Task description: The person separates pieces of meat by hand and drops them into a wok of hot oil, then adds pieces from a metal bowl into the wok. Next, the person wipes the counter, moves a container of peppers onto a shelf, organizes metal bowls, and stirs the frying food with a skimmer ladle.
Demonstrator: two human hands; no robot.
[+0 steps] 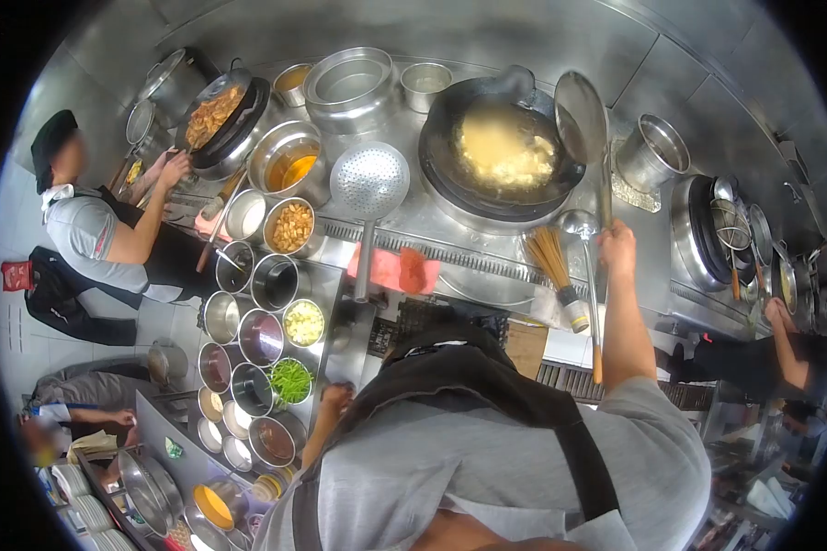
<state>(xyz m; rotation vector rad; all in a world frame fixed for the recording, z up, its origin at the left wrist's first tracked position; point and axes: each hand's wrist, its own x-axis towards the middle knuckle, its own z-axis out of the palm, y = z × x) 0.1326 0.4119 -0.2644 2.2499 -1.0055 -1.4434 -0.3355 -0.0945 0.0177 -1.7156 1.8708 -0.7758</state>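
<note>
My right hand [618, 248] is closed around the handle of a large round metal skimmer [581, 119]. Its wide head is tilted up over the right rim of a black wok [443, 151]. Pale yellow food [505, 151] lies in foaming oil inside the wok, partly blurred. Close to that hand, a ladle [579, 223] with a wooden handle end lies beside a bamboo brush [549, 262]. My left hand [337, 395] is low by the counter edge, near a bowl of chopped greens [291, 380]; its fingers are too small and shaded to read.
A perforated strainer [369, 179] lies left of the wok, near a red cloth [412, 269]. Several metal pots hold ingredients, including diced pale vegetables [303, 322] and browned cubes [290, 227]. A co-worker [110, 220] stands at another wok on the left; another person [763, 354] is at right.
</note>
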